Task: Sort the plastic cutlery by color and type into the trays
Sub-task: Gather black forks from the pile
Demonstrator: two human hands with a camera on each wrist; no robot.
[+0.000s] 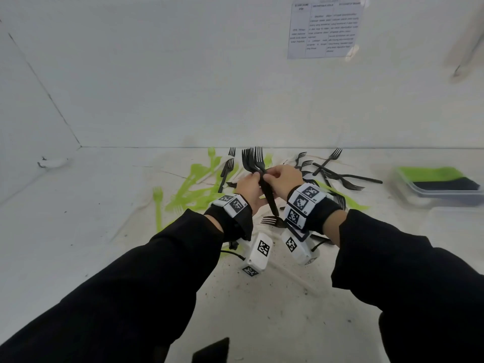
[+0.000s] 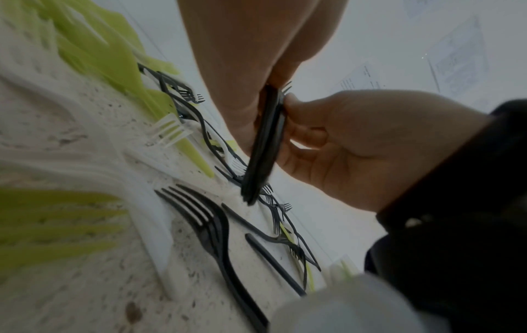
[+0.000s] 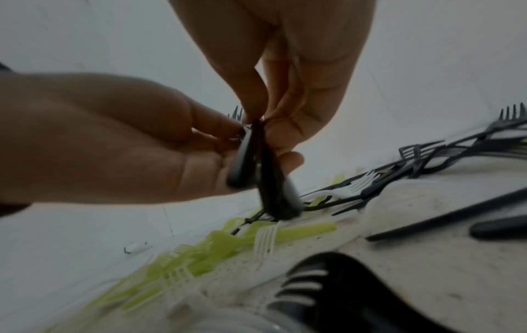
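A bundle of black forks stands tines up above the table, held between both hands. My left hand grips the handles from the left, and my right hand pinches them from the right. In the left wrist view my left hand's fingers pinch the bundle against my right hand. In the right wrist view my right hand's fingertips pinch the handles, with my left hand beside them. Loose green forks, black forks and white forks lie scattered below.
A clear tray holding green and black cutlery sits at the far right of the table. One black fork lies under my wrists. The white back wall carries a printed sheet. A dark object shows at the bottom edge.
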